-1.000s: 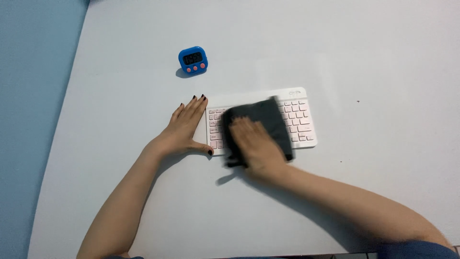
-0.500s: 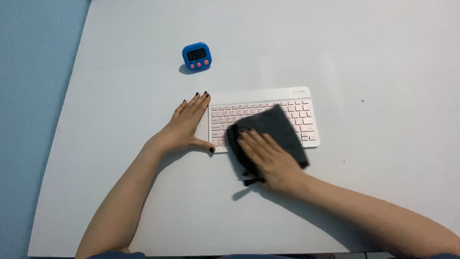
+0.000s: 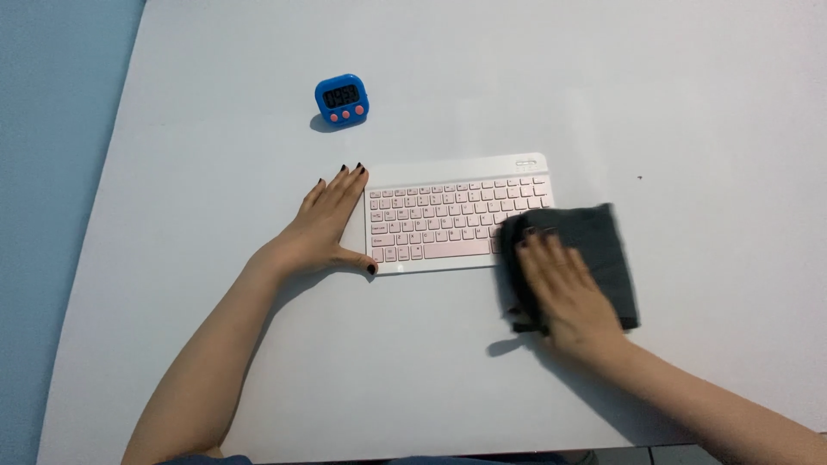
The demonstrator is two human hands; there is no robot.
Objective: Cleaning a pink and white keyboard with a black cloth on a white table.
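A small white keyboard (image 3: 439, 220) with pale pink keys lies flat on the white table (image 3: 517, 86). My left hand (image 3: 326, 226) rests flat against the keyboard's left edge, fingers together, thumb along its front corner. My right hand (image 3: 566, 288) presses palm-down on a dark grey cloth (image 3: 603, 250), which covers the keyboard's right end and hangs over its right edge onto the table.
A small blue timer (image 3: 342, 97) with three pink buttons stands behind the keyboard to the left. The table's left edge (image 3: 95, 241) runs diagonally, with a blue floor beyond it. The near edge sits just below my forearms.
My right hand has slid the cloth rightward across the keys, from the keyboard's middle to its right end. My left hand has stayed at the left edge.
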